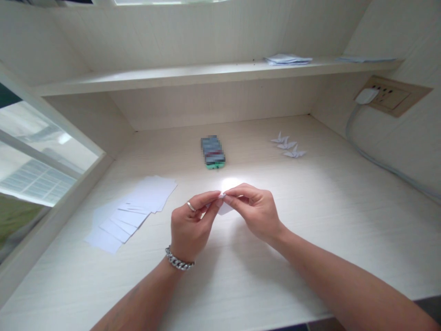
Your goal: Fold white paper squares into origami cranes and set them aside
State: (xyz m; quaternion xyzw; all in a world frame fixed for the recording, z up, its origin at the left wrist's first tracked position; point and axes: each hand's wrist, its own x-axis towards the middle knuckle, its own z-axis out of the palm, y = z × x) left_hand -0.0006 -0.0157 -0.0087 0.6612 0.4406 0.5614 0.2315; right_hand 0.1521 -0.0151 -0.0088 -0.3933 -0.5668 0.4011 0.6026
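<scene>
Between my two hands, just above the desk, is a small piece of white paper [225,208], partly hidden by the fingers. My left hand [193,223], with a ring and a chain bracelet, pinches its upper edge between thumb and forefinger. My right hand [257,209] pinches the same edge from the other side, the fingertips of both hands almost touching. How the paper is folded I cannot make out. Farther back on the right, 3 folded paper cranes [288,145] sit close together on the desk.
Loose white paper sheets [151,193] lie fanned out at left. A phone with a green edge [212,151] lies behind my hands. More paper [288,59] rests on the shelf [172,76]. At right, a cable [379,163] runs from a plug in the wall socket [396,96].
</scene>
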